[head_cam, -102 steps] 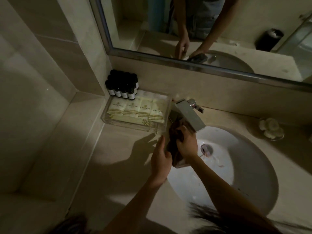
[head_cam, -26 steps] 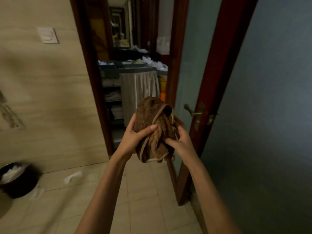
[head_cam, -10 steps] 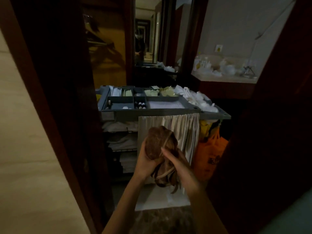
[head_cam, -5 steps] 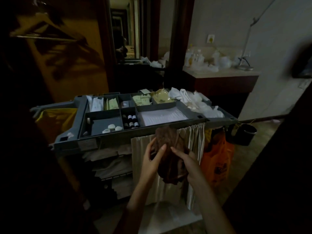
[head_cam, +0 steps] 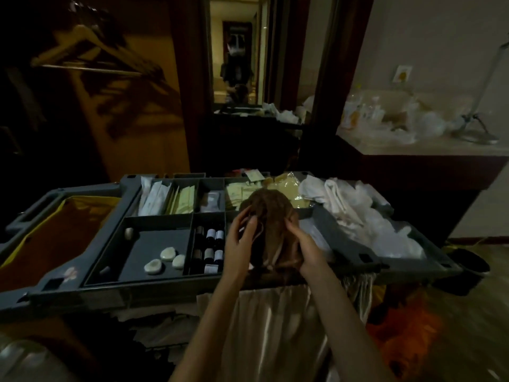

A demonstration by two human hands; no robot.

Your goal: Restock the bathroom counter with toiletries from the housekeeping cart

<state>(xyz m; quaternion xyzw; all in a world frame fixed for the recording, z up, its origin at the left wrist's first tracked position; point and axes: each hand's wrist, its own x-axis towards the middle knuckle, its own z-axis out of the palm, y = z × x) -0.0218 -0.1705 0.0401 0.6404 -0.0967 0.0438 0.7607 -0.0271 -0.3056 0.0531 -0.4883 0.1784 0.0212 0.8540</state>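
Note:
A grey housekeeping cart tray [head_cam: 154, 286] stands right in front of me. Both hands hold a bunched brown cloth [head_cam: 272, 216] over its right-middle part. My left hand [head_cam: 241, 241] grips the cloth's left side, and my right hand [head_cam: 305, 248] grips its right side. Small dark bottles with white labels [head_cam: 210, 249] fill a narrow compartment just left of my left hand. Round white soaps [head_cam: 168, 259] lie in the compartment further left. Pale yellow sachets [head_cam: 183, 199] and white packets [head_cam: 153, 198] stand in the back compartments.
White linen and plastic bags [head_cam: 355, 213] pile on the tray's right end. A yellow sack [head_cam: 49, 230] hangs at the left end. A beige curtain [head_cam: 275, 326] covers the cart's front, beside an orange bag [head_cam: 407, 326]. A cluttered counter [head_cam: 413, 144] stands at the back right.
I have left the bathroom sink and walked through the door to the cart. In the last half second I have come closer and raised the cloth over the tray.

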